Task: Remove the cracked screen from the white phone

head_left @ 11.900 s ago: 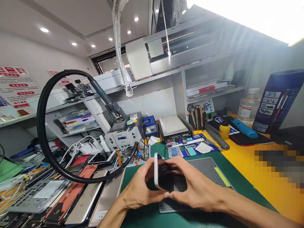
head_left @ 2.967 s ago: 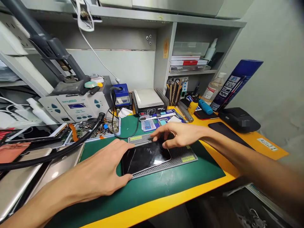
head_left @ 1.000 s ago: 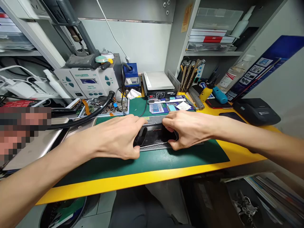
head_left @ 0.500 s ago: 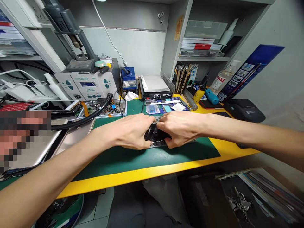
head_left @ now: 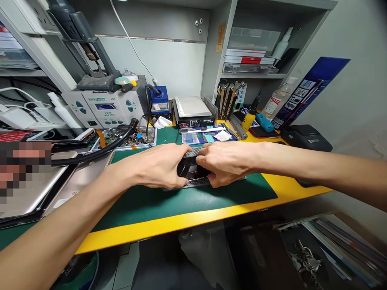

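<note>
A glossy black panel (head_left: 193, 173), phone-like in look, lies across a grey perforated plate (head_left: 198, 183) on the green mat. My left hand (head_left: 161, 166) clasps the panel's left part, thumb on the near side and index finger on the far side. Over its right part my right hand (head_left: 228, 163) is closed, with fingers curled on top and thumb at the near edge. Both ends of the panel are hidden beneath my hands, so its full outline cannot be made out.
A hot-air station (head_left: 104, 106) and a tray of small parts (head_left: 145, 139) stand at the left. Behind the mat is a heating plate (head_left: 193, 108). Tweezers (head_left: 228, 96), a yellow bottle (head_left: 248, 120) and a black case (head_left: 306, 137) sit to the right. Tablet-like panels (head_left: 81, 175) lie left.
The whole view has swung a little, so the bench things sit slightly further left. Both hands keep about the same hold on the black panel.
</note>
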`<action>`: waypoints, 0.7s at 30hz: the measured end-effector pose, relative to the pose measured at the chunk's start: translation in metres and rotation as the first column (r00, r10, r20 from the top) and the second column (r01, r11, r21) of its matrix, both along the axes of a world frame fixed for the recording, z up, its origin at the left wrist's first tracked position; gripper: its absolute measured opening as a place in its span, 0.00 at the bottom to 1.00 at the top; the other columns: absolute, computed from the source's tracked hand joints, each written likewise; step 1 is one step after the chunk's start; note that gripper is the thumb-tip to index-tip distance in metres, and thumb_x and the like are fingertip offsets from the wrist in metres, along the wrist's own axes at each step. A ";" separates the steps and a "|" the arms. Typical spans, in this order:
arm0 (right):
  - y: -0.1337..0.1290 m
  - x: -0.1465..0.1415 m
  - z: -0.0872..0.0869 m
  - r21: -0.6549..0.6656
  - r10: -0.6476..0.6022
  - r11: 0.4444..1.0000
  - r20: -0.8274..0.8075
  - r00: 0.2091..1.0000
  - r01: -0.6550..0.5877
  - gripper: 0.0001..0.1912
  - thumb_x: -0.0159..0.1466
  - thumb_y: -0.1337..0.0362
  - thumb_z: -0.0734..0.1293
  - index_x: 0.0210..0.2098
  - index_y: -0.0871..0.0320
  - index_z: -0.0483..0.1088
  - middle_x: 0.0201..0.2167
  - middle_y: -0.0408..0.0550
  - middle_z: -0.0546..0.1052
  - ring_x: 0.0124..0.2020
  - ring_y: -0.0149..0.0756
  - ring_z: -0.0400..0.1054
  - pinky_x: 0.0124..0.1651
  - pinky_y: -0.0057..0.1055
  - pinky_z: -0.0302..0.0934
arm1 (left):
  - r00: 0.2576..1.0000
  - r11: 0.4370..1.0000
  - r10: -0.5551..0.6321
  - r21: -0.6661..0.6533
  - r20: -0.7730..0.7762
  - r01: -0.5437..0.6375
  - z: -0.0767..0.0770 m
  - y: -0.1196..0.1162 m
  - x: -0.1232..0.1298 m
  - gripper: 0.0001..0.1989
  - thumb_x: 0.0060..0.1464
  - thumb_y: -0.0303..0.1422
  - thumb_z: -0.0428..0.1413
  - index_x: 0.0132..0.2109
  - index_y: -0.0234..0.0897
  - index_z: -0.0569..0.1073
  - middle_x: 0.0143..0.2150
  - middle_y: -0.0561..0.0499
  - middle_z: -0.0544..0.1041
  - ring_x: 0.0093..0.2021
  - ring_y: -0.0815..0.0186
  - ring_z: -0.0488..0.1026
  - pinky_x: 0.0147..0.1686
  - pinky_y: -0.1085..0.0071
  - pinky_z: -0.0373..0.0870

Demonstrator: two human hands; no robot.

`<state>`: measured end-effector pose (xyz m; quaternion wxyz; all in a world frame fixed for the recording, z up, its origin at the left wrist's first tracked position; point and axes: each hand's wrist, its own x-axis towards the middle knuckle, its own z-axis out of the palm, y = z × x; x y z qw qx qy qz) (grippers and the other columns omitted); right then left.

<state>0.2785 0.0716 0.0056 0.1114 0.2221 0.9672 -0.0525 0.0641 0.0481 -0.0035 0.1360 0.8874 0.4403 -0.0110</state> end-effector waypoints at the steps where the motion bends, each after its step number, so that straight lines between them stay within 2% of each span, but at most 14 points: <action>1: 0.000 0.001 0.000 0.015 0.018 1.000 0.003 1.000 -0.018 0.03 0.54 0.64 0.64 0.28 0.57 0.67 0.21 0.43 0.68 0.20 0.31 0.49 0.26 0.34 0.45 | 1.000 1.000 0.006 -0.006 0.012 -0.006 0.000 -0.001 0.000 0.27 0.48 0.43 0.58 0.55 0.41 0.67 0.41 0.46 0.78 0.39 0.54 0.77 0.34 0.66 0.66; 4: 0.000 0.001 0.003 0.095 0.097 0.990 0.065 0.993 -0.103 0.03 0.55 0.65 0.63 0.30 0.58 0.68 0.23 0.46 0.70 0.20 0.32 0.52 0.26 0.34 0.46 | 0.998 1.000 0.024 -0.002 0.051 -0.024 -0.003 -0.003 -0.002 0.26 0.48 0.42 0.58 0.54 0.41 0.68 0.41 0.46 0.78 0.38 0.55 0.77 0.34 0.65 0.66; 7: 0.000 0.003 0.004 0.081 0.102 0.991 0.067 0.992 -0.108 0.06 0.56 0.66 0.64 0.33 0.59 0.70 0.28 0.50 0.74 0.24 0.35 0.60 0.27 0.33 0.51 | 0.996 0.999 0.044 0.005 0.083 -0.045 -0.006 -0.004 -0.004 0.25 0.48 0.42 0.58 0.53 0.41 0.69 0.41 0.46 0.78 0.37 0.55 0.76 0.34 0.65 0.67; 10: 0.001 0.006 0.003 0.079 0.089 0.992 0.057 0.994 -0.094 0.06 0.57 0.66 0.64 0.34 0.61 0.70 0.32 0.54 0.76 0.27 0.37 0.64 0.28 0.32 0.53 | 0.992 0.999 0.051 0.014 0.115 -0.053 -0.009 -0.004 -0.006 0.25 0.47 0.42 0.59 0.53 0.42 0.69 0.42 0.46 0.78 0.38 0.54 0.77 0.35 0.65 0.67; 16: 0.004 0.010 0.001 0.070 0.113 0.991 0.020 0.993 -0.114 0.05 0.56 0.67 0.64 0.33 0.61 0.69 0.31 0.55 0.75 0.26 0.36 0.63 0.27 0.31 0.54 | 0.989 0.998 0.061 -0.001 0.134 -0.062 -0.012 -0.003 -0.010 0.23 0.49 0.42 0.58 0.52 0.43 0.69 0.42 0.46 0.78 0.38 0.54 0.77 0.36 0.64 0.68; 21: 0.005 0.011 0.002 0.013 0.062 0.998 -0.044 0.997 -0.061 0.04 0.53 0.67 0.64 0.30 0.58 0.65 0.28 0.49 0.72 0.24 0.33 0.60 0.25 0.30 0.54 | 0.987 0.998 0.065 -0.028 0.148 -0.062 -0.009 -0.003 -0.010 0.21 0.50 0.41 0.56 0.52 0.43 0.70 0.41 0.46 0.78 0.37 0.55 0.77 0.36 0.64 0.68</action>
